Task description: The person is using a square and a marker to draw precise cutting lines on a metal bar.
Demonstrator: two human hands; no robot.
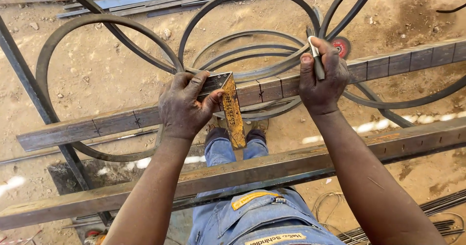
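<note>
My left hand (183, 105) presses a rusty metal try square (232, 110) against a long steel bar (116, 122) that runs across the view; the square's blade hangs down over the bar's near edge. My right hand (321, 76) rests on the same bar to the right and holds a slim white and grey marker (317, 59) upright between thumb and fingers. The bar carries several cross marks along its length.
A second rusty steel bar (272, 169) lies nearer me, over my legs in blue jeans (252, 211). Curved flat steel hoops (242, 36) lie on the sandy ground behind. A red grinding disc (341, 46) sits beyond my right hand. Loose rods lie at the lower right.
</note>
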